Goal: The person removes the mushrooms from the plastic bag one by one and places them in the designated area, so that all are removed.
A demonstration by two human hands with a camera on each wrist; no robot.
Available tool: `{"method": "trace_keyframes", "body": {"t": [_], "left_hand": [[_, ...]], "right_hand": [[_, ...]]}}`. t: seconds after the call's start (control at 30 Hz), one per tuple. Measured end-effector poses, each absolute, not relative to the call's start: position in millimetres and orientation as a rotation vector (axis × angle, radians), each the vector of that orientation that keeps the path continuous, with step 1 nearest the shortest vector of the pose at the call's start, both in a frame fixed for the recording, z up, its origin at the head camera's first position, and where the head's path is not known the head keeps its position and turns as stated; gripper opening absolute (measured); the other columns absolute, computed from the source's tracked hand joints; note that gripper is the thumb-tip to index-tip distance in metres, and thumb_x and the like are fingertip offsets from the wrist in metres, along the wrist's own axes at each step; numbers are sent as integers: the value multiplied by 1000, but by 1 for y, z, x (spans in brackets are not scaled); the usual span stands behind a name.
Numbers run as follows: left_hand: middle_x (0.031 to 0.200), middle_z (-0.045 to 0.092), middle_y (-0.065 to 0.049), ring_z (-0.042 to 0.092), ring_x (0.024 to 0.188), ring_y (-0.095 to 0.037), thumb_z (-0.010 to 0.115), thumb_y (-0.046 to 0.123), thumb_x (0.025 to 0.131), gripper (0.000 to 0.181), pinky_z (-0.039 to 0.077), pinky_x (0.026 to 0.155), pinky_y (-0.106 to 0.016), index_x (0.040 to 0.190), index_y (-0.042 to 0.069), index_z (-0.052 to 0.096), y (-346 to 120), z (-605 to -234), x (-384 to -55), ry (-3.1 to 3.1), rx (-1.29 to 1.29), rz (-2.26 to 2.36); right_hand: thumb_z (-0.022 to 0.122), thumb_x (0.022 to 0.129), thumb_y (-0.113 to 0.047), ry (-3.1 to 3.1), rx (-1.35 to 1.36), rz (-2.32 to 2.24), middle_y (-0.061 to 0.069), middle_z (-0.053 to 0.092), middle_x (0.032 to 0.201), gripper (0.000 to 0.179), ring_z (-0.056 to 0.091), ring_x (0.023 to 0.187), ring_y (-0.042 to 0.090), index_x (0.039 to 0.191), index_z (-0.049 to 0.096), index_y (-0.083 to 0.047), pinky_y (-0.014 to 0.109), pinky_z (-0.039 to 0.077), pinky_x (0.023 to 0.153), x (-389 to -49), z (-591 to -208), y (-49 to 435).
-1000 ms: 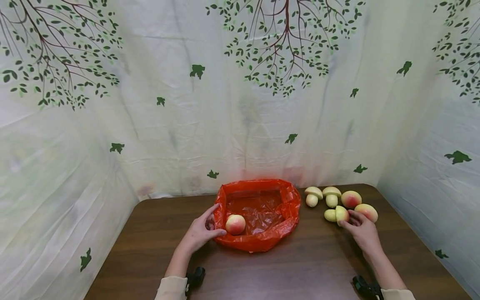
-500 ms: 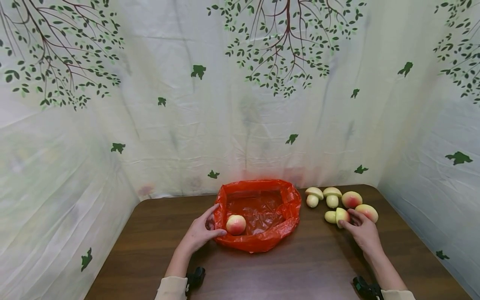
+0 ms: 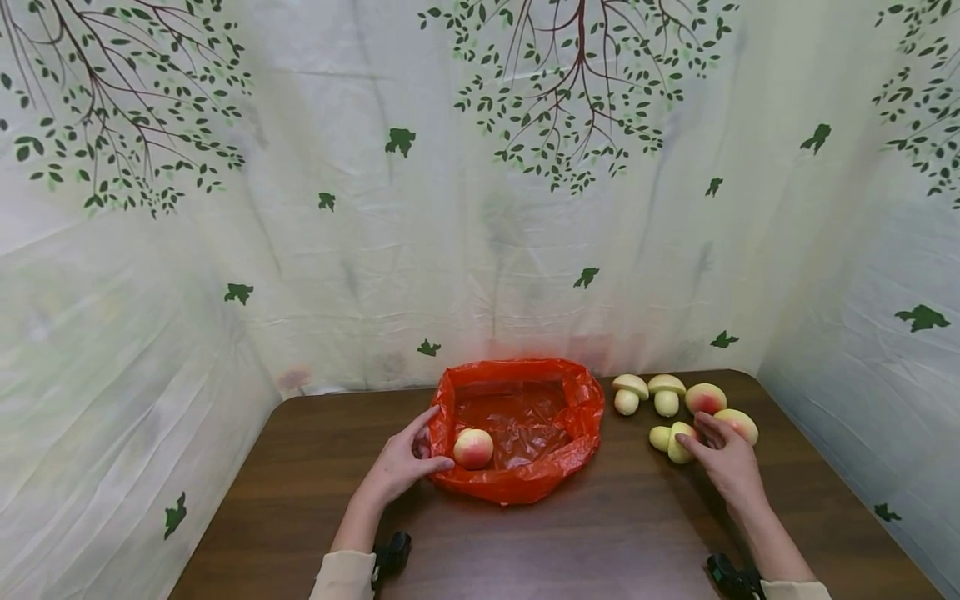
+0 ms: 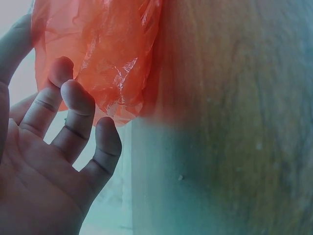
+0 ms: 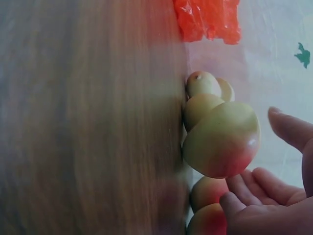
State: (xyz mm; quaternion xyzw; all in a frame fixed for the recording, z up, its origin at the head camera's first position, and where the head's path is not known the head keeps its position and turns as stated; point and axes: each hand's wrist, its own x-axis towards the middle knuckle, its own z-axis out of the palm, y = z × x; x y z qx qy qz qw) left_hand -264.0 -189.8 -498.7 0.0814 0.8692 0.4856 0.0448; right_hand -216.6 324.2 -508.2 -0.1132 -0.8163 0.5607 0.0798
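A red plastic bag (image 3: 517,482) stands with its mouth wide and a blushed peach (image 3: 473,449) inside at the left. My left hand (image 3: 400,463) rests at its left side, thumb and forefinger spread along the rim; in the left wrist view the other fingers lie loosely against the thin plastic (image 4: 115,63). On the right, a mushroom-shaped piece (image 3: 681,442), yellow with a pink-tinged cap, lies on its side. Beside it my right hand (image 3: 726,462) has thumb and fingers apart. The right wrist view shows a gap between the thumb and this cap (image 5: 227,139), with fingertips close behind it.
Two more mushroom-shaped pieces, one (image 3: 628,393) nearer the bag and another (image 3: 666,394) beside it, stand at the back. Two peaches, one behind (image 3: 706,399) and one (image 3: 738,425) partly covered by the right hand, lie close by. A leaf-printed curtain (image 3: 495,275) borders the brown table (image 3: 517,550).
The right fingers have spread away from the mushroom-shaped piece, whose cap has turned and tipped toward the front. The left hand and bag keep their place.
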Motion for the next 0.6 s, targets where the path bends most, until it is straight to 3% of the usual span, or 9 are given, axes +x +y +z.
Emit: {"method": "trace_keyframes", "body": {"t": [0.33, 0.43, 0.5, 0.6], "left_hand": [[100, 59, -7, 54, 90, -22, 92, 34, 82, 93, 54, 73, -32, 162, 25, 45, -190, -499, -264, 2654, 248, 1485], [100, 59, -7, 54, 90, -22, 92, 33, 82, 92, 54, 72, -32, 162, 24, 46, -190, -499, -264, 2659, 251, 1485], [99, 59, -7, 54, 90, -22, 92, 32, 82, 92, 53, 73, -32, 162, 25, 46, -190, -499, -264, 2659, 253, 1488], [100, 60, -7, 55, 90, -22, 92, 32, 83, 92, 54, 73, -32, 162, 24, 46, -191, -498, -264, 2656, 251, 1493]], "right_hand": [[74, 102, -24, -2409, -316, 1673, 31, 41, 163, 77, 38, 154, 44, 160, 36, 8, -5, 38, 88, -214, -497, 321], [74, 102, -27, -2400, -293, 1672, 26, 42, 164, 77, 38, 155, 41, 161, 36, 5, -2, 40, 96, -214, -494, 320], [74, 102, -29, -2391, -301, 1682, 17, 47, 162, 78, 40, 156, 32, 163, 36, 2, 2, 39, 104, -215, -491, 319], [75, 100, -30, -2361, -317, 1710, -10, 56, 146, 77, 48, 149, 6, 163, 38, -3, 4, 38, 109, -217, -486, 316]]}}
